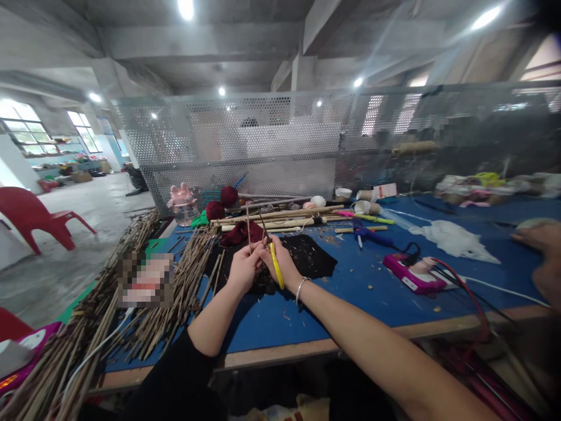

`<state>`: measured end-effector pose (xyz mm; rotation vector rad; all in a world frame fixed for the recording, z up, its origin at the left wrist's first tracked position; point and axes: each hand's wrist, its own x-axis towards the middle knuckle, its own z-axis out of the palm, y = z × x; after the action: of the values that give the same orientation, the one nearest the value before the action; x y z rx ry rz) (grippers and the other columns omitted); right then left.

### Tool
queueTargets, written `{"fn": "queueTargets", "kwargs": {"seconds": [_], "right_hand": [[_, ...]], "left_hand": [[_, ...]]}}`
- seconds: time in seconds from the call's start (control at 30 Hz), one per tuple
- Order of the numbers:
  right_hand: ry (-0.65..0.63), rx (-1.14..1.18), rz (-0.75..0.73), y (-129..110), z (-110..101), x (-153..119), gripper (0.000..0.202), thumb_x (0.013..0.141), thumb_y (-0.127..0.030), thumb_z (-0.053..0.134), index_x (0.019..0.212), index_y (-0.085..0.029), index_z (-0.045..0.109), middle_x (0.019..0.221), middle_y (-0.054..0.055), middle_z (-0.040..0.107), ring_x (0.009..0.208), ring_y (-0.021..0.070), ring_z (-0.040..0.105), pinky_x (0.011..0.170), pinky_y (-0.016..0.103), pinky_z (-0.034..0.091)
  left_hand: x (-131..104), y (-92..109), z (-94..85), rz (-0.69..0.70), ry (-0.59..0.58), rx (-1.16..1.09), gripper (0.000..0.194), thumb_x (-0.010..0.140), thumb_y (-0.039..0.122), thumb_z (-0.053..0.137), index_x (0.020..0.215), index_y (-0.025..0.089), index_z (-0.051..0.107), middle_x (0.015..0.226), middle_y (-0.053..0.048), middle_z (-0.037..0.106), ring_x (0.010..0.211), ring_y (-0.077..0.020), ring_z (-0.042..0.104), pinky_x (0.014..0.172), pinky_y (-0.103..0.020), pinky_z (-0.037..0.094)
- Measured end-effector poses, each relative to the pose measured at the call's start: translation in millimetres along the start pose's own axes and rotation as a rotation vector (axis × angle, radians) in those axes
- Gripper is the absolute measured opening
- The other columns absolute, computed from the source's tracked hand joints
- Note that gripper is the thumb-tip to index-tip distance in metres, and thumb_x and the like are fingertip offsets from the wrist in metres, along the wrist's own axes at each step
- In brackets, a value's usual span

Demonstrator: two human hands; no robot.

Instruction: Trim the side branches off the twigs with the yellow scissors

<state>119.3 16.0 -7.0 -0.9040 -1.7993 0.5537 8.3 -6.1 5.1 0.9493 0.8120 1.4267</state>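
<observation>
My left hand [243,267] pinches a thin brown twig [248,228] that stands nearly upright over a black cloth [312,257] on the blue table [350,292]. My right hand [280,263] grips a yellow-handled tool [276,266] and meets the left hand at the base of the twig, where a second thin stick [263,225] leans. A silver bracelet [300,289] circles my right wrist. Both hands are close together, fingers closed.
A big heap of long brown twigs [144,292] covers the table's left end. Dark red yarn balls [228,196], long sticks [280,216], a purple glue gun [412,275] with cable, white plastic [451,240] and cups lie behind. Another person's hand [541,251] is at right. Mesh screen behind.
</observation>
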Motion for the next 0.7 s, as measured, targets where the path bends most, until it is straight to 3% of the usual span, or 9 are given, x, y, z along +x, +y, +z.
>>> {"fn": "queueTargets", "kwargs": {"seconds": [0.1,0.37,0.53,0.7], "right_hand": [[0.005,0.050,-0.021,-3.3,-1.4,0.5,0.044,0.080,-0.051,0.048,0.106,-0.017,0.041,0.089,0.006,0.058,0.068,0.0145,0.056,0.063,0.024,0.045],[0.024,0.042,-0.014,-4.4,-1.3,-0.6,0.044,0.080,-0.057,0.044,0.099,-0.017,0.045,0.066,0.000,0.055,0.056,0.0143,0.053,0.054,0.023,0.042],[0.043,-0.004,0.008,-3.0,-0.8,-0.1,0.040,0.081,-0.055,0.042,0.093,-0.017,0.049,0.064,0.000,0.053,0.053,0.0129,0.049,0.052,0.022,0.039],[-0.027,-0.007,-0.023,-1.8,-0.9,-0.2,0.044,0.080,-0.051,0.048,0.106,-0.016,0.043,0.076,0.003,0.057,0.063,0.0150,0.053,0.060,0.025,0.042]], "left_hand": [[-2.9,0.5,2.8,-0.042,-0.038,-0.011,0.040,0.059,0.044,0.072,0.080,0.013,0.059,0.040,0.010,0.035,0.034,-0.0006,0.026,0.036,-0.014,0.016],[-3.5,2.1,5.1,-0.017,-0.025,-0.008,0.042,0.059,0.046,0.071,0.082,0.012,0.060,0.041,0.010,0.034,0.034,-0.0006,0.026,0.036,-0.014,0.015],[-1.2,2.7,2.2,0.006,0.006,0.004,0.042,0.058,0.046,0.071,0.082,0.012,0.062,0.043,0.009,0.035,0.036,-0.0007,0.026,0.036,-0.014,0.015],[-1.1,3.5,0.9,0.035,0.027,-0.015,0.038,0.060,0.043,0.071,0.079,0.011,0.063,0.045,0.008,0.036,0.037,-0.0005,0.027,0.036,-0.013,0.016]]}}
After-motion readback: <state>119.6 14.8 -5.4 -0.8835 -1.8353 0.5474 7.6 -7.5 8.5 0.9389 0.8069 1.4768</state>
